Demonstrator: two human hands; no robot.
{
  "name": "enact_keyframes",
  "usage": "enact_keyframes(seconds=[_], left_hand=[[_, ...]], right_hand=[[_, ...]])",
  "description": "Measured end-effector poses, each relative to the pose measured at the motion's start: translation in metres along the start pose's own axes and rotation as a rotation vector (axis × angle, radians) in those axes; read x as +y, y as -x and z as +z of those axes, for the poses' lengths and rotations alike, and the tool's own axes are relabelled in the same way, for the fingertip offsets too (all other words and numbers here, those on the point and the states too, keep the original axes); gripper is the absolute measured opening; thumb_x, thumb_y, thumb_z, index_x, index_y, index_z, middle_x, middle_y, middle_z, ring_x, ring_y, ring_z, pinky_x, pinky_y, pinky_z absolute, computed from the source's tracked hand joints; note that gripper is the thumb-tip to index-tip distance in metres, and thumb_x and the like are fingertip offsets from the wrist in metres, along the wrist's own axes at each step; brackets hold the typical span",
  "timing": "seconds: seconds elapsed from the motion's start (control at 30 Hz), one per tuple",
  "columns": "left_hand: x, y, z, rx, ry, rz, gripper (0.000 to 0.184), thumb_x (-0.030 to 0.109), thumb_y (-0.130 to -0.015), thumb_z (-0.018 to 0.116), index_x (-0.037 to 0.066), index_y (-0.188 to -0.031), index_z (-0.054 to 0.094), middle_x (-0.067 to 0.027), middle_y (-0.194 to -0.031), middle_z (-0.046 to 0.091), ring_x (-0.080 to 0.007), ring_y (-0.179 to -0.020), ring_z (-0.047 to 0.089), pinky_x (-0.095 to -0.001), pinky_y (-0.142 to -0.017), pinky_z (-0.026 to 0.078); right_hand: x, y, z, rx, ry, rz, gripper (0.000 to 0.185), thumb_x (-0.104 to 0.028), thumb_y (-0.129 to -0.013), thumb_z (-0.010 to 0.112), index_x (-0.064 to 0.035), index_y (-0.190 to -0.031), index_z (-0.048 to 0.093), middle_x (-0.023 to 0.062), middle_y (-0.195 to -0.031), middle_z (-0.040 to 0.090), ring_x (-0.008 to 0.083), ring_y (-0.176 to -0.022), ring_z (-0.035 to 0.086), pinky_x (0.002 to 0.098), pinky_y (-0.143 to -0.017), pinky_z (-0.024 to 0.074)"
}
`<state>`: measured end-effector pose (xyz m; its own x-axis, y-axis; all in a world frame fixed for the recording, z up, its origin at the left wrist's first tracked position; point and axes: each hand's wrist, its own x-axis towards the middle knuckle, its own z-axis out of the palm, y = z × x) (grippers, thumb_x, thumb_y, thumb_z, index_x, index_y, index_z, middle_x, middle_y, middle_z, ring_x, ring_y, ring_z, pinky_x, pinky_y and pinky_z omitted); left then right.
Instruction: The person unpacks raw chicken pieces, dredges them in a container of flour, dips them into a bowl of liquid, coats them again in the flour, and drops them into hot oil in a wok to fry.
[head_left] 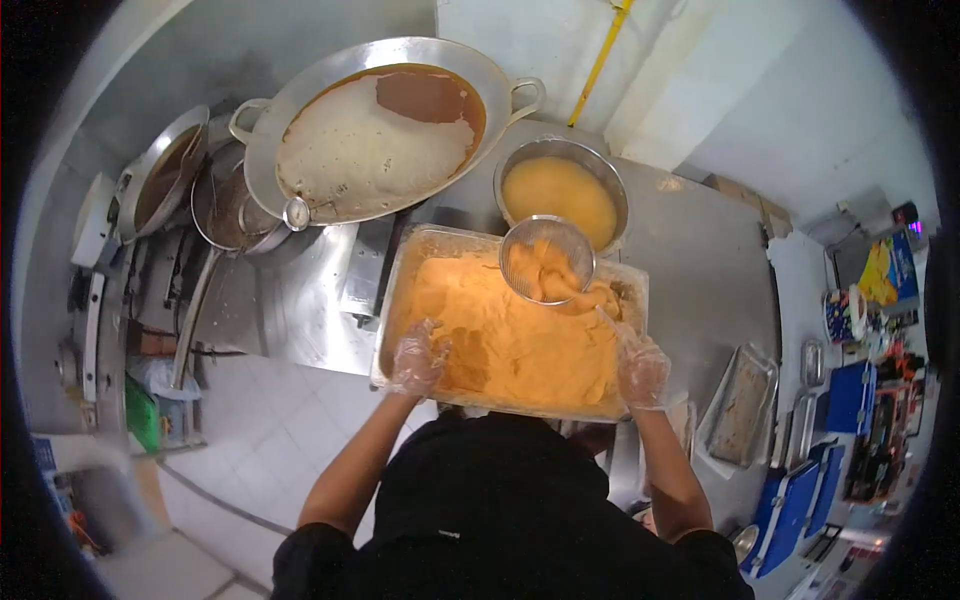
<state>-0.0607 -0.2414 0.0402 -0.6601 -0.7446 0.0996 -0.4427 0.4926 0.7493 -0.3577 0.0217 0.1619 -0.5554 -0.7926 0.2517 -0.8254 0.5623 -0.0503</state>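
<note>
My left hand (418,360), in a clear plastic glove, is over the left part of a rectangular metal tray (385,330), its fingers apart at the orange powder (530,355). At the tray's right side is my right hand (642,370), also gloved, with a finger stretched toward the coated orange pieces (600,298). A round mesh strainer (518,272) is tilted over the tray's far side, close to the bowl. More orange pieces lie in it and spill over its near rim. No handle of the strainer shows clearly.
Behind the tray stands a metal bowl (622,205) of yellow liquid. A large two-handled pan (470,60) holds brown liquid with pale foam, and a thermometer (296,213) sits at its rim. Left are a long-handled pan (205,285) and another wok (150,185). Trays (745,400) lie right.
</note>
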Motion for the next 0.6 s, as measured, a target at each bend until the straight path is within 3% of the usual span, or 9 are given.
enact_keyframes(seconds=[0.2, 0.4, 0.47, 0.53, 0.6], left_hand=[[-0.037, -0.001, 0.014, -0.098, 0.185, -0.050, 0.037, 0.020, -0.085, 0.071, 0.004, -0.116, 0.058, -0.0200, -0.109, 0.062, -0.0396, -0.101, 0.060, -0.0467, -0.090, 0.049], [0.009, -0.003, -0.019, -0.125, -0.141, 0.017, 0.044, 0.026, -0.084, 0.073, 0.003, -0.118, 0.059, -0.0199, -0.113, 0.065, -0.0380, -0.107, 0.062, -0.0459, -0.093, 0.049], [0.000, -0.004, -0.013, -0.212, -0.252, -0.027, 0.049, 0.033, -0.086, 0.070, 0.003, -0.122, 0.059, -0.0209, -0.119, 0.064, -0.0379, -0.113, 0.061, -0.0451, -0.097, 0.049], [0.006, -0.010, -0.013, -0.366, -0.342, -0.129, 0.056, 0.041, -0.088, 0.067, 0.002, -0.128, 0.057, -0.0222, -0.125, 0.063, -0.0378, -0.119, 0.059, -0.0444, -0.101, 0.047], [0.028, -0.016, -0.026, -0.589, -0.415, -0.300, 0.066, 0.049, -0.089, 0.063, 0.001, -0.134, 0.054, -0.0238, -0.129, 0.061, -0.0376, -0.125, 0.056, -0.0439, -0.105, 0.046]], right_hand=[[-0.037, 0.042, 0.039, 0.065, 0.030, 0.076, 0.025, -0.017, -0.091, 0.059, -0.0121, -0.114, 0.069, 0.0142, -0.080, 0.061, 0.0327, -0.067, 0.063, 0.0440, -0.055, 0.0505], [-0.058, 0.014, 0.026, 0.093, -0.207, 0.323, 0.030, -0.019, -0.093, 0.058, -0.0115, -0.120, 0.067, 0.0212, -0.101, 0.067, 0.0409, -0.091, 0.064, 0.0486, -0.080, 0.0509], [-0.066, -0.022, 0.012, -0.082, -0.355, 0.460, 0.033, -0.018, -0.092, 0.057, -0.0148, -0.124, 0.065, 0.0239, -0.109, 0.066, 0.0457, -0.106, 0.060, 0.0507, -0.091, 0.0483], [-0.054, -0.056, 0.034, -0.210, -0.258, 0.382, 0.032, -0.019, -0.094, 0.056, -0.0095, -0.124, 0.064, 0.0211, -0.108, 0.068, 0.0410, -0.106, 0.062, 0.0488, -0.090, 0.0491], [-0.028, -0.081, 0.114, -0.198, -0.614, 0.670, 0.032, -0.021, -0.095, 0.057, -0.0036, -0.120, 0.067, 0.0208, -0.106, 0.070, 0.0378, -0.097, 0.066, 0.0454, -0.083, 0.0518]])
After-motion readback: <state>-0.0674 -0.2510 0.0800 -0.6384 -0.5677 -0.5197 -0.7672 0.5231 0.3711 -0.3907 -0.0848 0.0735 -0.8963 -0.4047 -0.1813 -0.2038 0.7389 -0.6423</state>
